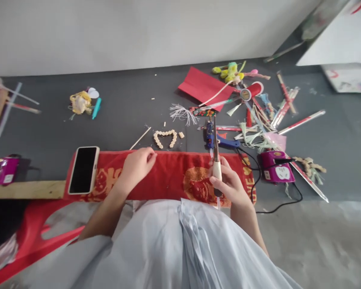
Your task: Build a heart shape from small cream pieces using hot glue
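Note:
My left hand [140, 162] rests over the red towel [171, 176] with its fingers curled closed. Anything inside them is hidden. Just beyond lie a thin pale stick [140, 137] and a heart-like open loop of small cream pieces [165, 133]. My right hand [227, 178] is wrapped around the white handle of a knife-like tool [216, 166], its narrow metal part pointing away from me. Right behind that tool, a blue hot glue gun [209, 134] lies on the dark table.
A phone [84, 170] lies on the towel's left end. Purple boxes [276, 166] with black cables stand at both sides. Red paper [203, 88], a red thread spool [252, 91], tassels and wrapped sticks clutter the right. A teal marker [96, 108] lies at left.

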`<state>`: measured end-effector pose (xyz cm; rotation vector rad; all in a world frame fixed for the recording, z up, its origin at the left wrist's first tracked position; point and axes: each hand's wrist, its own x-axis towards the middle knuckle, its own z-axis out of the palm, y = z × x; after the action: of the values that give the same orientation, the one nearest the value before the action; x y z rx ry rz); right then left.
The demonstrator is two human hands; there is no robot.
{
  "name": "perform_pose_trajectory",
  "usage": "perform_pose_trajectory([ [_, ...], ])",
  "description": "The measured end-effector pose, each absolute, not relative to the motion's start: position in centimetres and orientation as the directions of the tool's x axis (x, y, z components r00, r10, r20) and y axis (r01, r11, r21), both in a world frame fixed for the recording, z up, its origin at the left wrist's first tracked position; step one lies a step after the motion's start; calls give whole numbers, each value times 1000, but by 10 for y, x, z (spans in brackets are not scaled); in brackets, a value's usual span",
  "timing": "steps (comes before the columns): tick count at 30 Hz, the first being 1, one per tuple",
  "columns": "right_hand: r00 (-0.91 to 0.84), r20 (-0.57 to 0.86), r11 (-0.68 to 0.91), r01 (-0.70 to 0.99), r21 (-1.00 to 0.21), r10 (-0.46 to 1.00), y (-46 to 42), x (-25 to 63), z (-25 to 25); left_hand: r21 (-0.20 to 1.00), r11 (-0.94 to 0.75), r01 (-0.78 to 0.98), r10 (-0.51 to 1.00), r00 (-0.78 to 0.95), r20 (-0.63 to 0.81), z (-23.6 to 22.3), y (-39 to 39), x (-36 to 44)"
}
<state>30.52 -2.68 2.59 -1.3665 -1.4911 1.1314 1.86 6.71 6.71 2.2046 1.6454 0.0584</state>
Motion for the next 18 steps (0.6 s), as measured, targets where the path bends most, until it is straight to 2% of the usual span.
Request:
perform_pose_trajectory([
  [4, -182, -8, 47, 297, -954, 983, -16, 288, 31, 256, -84, 963, 983, 122, -137, 53, 91, -14],
  [6, -228, 8, 79, 304, -949, 974, -10, 278, 33, 238, -52, 970, 990, 81, -115, 46, 108, -20],
  [9, -258, 55, 145, 343, -928, 965, -4, 265, 35, 225, -111, 968, 989, 131, -74, 37, 128, -18],
  [13, -260, 65, 174, 423, -889, 963, 3, 254, 35, 117, -190, 975, 975, 201, -93, 28, 141, -10],
  [18, -302, 78, 196, 386, -901, 950, 14, 249, 33, 56, -203, 977, 971, 209, -115, 27, 146, -7],
])
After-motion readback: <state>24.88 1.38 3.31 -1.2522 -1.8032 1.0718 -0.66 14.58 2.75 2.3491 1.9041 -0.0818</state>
